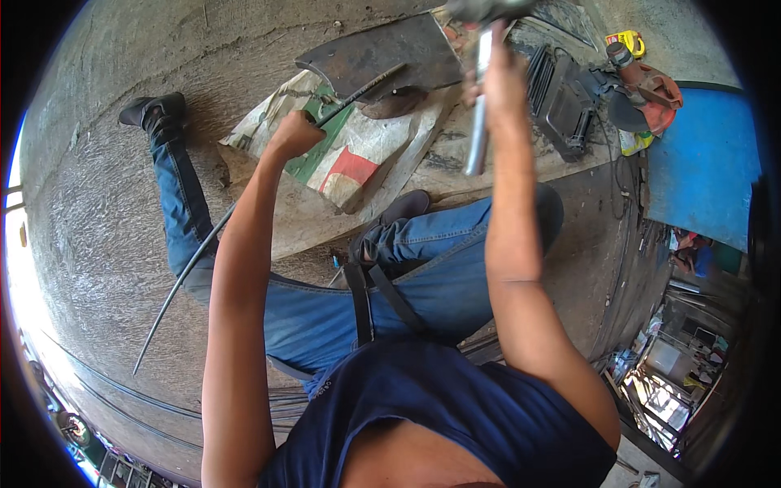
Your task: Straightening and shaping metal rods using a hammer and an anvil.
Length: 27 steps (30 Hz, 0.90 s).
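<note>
In the head view, the left grip (294, 136) is wrapped tight around a long, thin, dark rod (181, 281). The rod slants from the lower left, goes through the left grip, and ends up past it, over a big dark metal plate (378, 50). A dark brown lump (396, 103) sits right by that end, but I can't tell if the rod touches it. The right grip (499, 85) is closed around a shiny hammer (477, 146). The hammer's head is at the very top, a bit blurry and partly cut off, and the handle points down. The hammer and the rod are apart. Under the plate and the lump is a crinkly white sack (374, 150) with green and red on it. The sack lies on a flat, dusty board (303, 234) on the rough floor (98, 211). To the right of the right grip there is a black machine (564, 102). Next to it is an orange and gray thing (657, 98), and a yellow thing (637, 41) is just above that one. A big blue sheet (704, 163) is farther right. The person's legs, in blue jeans (309, 325), are bent around the near side of the board.
</note>
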Motion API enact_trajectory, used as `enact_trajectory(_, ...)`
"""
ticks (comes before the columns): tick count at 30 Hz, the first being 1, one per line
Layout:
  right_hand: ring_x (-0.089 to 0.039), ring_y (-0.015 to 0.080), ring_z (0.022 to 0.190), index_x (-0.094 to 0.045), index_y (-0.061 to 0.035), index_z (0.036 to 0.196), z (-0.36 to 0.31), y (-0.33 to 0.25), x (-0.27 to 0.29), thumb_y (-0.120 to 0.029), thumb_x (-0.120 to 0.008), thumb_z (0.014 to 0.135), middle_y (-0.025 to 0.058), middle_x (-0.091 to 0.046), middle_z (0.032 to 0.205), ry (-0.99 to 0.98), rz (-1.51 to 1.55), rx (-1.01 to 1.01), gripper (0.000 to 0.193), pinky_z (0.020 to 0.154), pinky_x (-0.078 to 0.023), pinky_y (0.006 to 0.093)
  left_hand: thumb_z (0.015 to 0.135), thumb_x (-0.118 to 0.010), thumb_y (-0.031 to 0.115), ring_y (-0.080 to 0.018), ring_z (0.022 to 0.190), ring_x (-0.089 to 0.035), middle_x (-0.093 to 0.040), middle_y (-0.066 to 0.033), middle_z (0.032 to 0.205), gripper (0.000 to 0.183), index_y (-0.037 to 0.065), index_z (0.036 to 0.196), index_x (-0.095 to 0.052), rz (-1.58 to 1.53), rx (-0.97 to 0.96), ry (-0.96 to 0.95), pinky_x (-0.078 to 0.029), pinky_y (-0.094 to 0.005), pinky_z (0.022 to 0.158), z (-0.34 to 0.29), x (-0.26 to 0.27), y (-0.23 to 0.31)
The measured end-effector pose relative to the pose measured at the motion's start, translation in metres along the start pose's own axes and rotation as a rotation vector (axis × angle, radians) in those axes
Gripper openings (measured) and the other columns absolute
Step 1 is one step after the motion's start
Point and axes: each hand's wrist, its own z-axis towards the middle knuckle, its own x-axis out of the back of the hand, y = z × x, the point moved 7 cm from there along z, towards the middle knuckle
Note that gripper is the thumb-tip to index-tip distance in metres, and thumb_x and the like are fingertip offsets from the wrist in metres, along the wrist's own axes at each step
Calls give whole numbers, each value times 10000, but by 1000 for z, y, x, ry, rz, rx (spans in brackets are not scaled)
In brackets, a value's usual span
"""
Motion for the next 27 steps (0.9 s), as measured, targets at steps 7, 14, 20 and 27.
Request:
enact_trajectory(7,-533,108,424,-532,-69,646,1,-70,-1,-526,-350,1005,15,-528,506,176,170,359,609,382,-413,267,695,-672,188,-366,841,-686,-682,-276,873,387,-84,970,-661,-36,-20,113,-534,-403,756,-7,6,-12)
enact_trajectory(14,-491,177,393,-559,2,744,64,185,-21,-613,-481,939,49,-501,511,161,-409,-102,650,387,-412,333,727,-718,141,-222,526,-675,-683,-186,782,449,-82,1100,-603,-262,32,69,-541,-332,482,-2,6,-12)
enact_trajectory(20,-462,141,374,-511,32,872,28,155,-36,-612,-531,917,58,-492,569,11,-116,-301,645,340,-368,293,744,-760,303,-290,701,-692,-696,-178,843,427,5,1031,-653,20,-123,298,-544,-416,639,-18,21,-11)
enact_trajectory(27,-428,125,361,-503,-20,837,20,151,-37,-595,-533,924,28,-469,554,31,11,-358,582,330,-345,286,893,-615,365,-386,750,-668,-681,-197,790,311,60,874,-673,350,-240,442,-528,-487,675,-34,9,15)
